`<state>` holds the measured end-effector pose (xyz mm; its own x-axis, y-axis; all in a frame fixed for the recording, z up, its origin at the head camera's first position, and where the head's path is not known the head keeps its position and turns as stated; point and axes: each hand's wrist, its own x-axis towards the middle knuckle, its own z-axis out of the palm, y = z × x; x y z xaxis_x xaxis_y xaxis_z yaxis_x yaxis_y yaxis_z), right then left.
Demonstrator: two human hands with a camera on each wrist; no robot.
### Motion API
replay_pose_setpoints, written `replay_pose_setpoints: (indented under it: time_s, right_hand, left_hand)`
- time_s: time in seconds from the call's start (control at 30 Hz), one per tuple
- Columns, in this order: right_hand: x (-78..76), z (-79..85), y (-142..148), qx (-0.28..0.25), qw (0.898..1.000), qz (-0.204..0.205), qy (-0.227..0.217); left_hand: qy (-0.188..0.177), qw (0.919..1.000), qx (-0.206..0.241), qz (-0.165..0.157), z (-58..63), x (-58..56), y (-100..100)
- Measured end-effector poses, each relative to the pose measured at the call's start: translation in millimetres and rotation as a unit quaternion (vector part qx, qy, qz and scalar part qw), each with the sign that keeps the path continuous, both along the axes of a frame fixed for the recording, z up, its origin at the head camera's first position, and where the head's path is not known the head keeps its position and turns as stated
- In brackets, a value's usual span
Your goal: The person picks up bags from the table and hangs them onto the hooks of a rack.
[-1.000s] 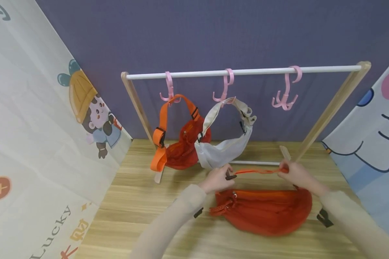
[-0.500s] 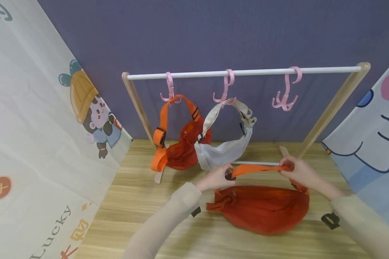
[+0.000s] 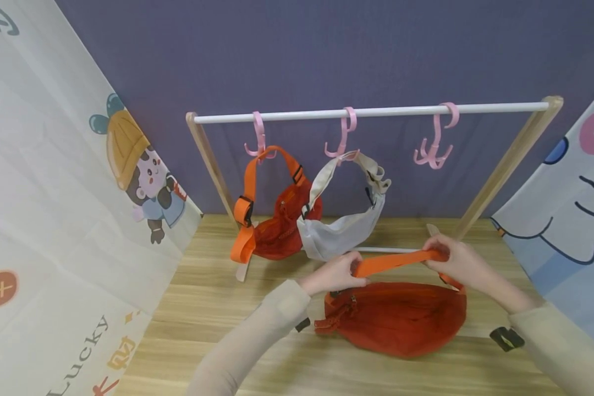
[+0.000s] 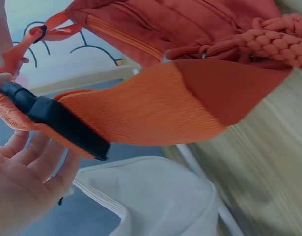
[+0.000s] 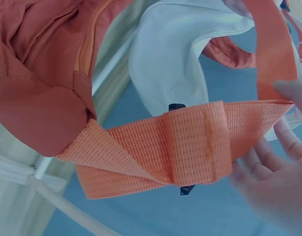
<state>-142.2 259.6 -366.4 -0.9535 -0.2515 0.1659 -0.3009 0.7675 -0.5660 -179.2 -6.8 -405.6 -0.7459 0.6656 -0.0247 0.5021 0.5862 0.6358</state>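
A red waist bag [image 3: 401,319] hangs below both hands, close over the wooden table, its braided zip cord at the left end. My left hand [image 3: 334,273] pinches one end of its orange strap [image 3: 391,264], beside a black buckle [image 4: 67,125] seen in the left wrist view. Farther right, my right hand [image 3: 457,267] grips the strap between thumb and fingers, so the webbing stretches between the two hands. In the right wrist view the strap is doubled over near a slider, with the fingers [image 5: 276,164] beneath it.
Behind stands a rack with a white rail [image 3: 391,111] and wooden legs. Pink hooks hang from it: one carries another red bag [image 3: 282,231], the middle one a white bag [image 3: 346,231], and the right hook [image 3: 434,148] holds nothing. Printed cloths line both sides.
The strap between the hands has turned from edge-on to flat and faces up more broadly. The red bag has shifted slightly left and tilted; the right hand has risen a little.
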Motion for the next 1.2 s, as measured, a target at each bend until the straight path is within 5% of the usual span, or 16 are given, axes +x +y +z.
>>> replay_pose_setpoints:
  time_s: [0.47,0.7,0.93,1.2]
  right_hand:
    - [8.7,16.1,-9.7,0.001,0.999,0.010,0.030]
    - [11.6,23.6,-9.7,-0.008,0.998,0.021,0.063]
    - [14.9,31.0,-5.1,-0.019,0.999,0.017,0.042]
    - [16.7,42.9,2.4,0.014,0.992,0.018,0.122]
  left_hand:
    - [0.014,0.9983,0.037,-0.044,21.6,4.7,12.3]
    - [0.069,0.9953,0.039,-0.057,29.8,4.2,16.4]
    - [0.085,0.9930,0.059,-0.059,39.6,7.9,17.6]
    - [0.101,0.9881,0.090,-0.074,48.4,10.8,20.2]
